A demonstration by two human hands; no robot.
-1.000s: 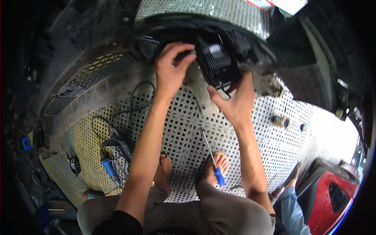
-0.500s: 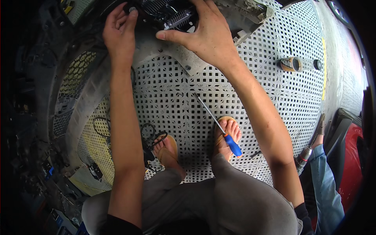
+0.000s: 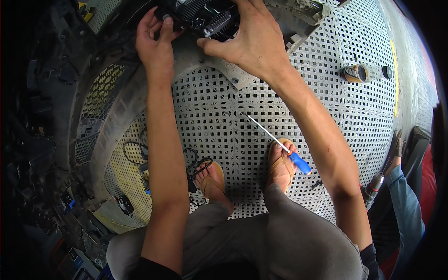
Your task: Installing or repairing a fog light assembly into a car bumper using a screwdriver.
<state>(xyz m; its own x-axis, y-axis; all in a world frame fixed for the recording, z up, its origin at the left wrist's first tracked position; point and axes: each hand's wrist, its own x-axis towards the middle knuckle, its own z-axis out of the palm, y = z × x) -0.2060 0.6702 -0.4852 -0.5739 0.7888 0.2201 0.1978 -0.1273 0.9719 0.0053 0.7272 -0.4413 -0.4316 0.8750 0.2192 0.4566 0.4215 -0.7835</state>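
Grips black, finned metal unit (image 3: 198,10) at far centre with right hand (image 3: 256,44), partly covering it; curls left hand (image 3: 156,49) just left, cannot tell whether holding anything. Shows curved dark plastic panel (image 3: 112,112) leftward, blue-handled screwdriver (image 3: 299,163) near, brown-and-black cylindrical container (image 3: 355,73) far right.

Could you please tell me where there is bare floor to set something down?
The perforated floor looks bare between the right forearm and the yellow line, below the cylindrical container in view. Crowded: the cables by the left foot, and the black finned part between left hand and right hand.
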